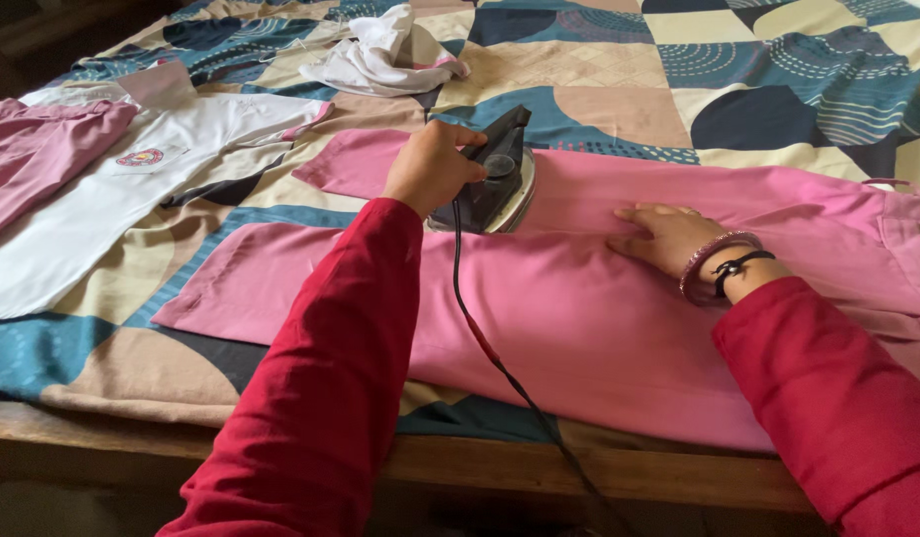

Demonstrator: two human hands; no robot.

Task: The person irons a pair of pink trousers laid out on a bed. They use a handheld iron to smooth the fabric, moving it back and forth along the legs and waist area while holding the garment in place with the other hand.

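**Iron held on pink trousers, other hand flat on the cloth**

The left hand (432,167) is clenched around the handle of a dark iron (495,179). The iron stands sole-down on the pink trousers (579,318), near the upper leg's edge. Its cord (500,363) runs from the rear of the iron, down over the trousers and off the near table edge (619,477).

The right hand (669,237) grips nothing; it lies palm-down with fingers spread on the trousers, just beside the iron and apart from it. Bracelets (724,264) circle that wrist. Both arms wear red sleeves.

The trousers lie spread lengthwise on a patterned bedspread (758,89) covering the table. To the left lie a white shirt (132,199) with a chest badge and a folded pink garment (32,149). A crumpled white cloth (380,55) lies at the far side.
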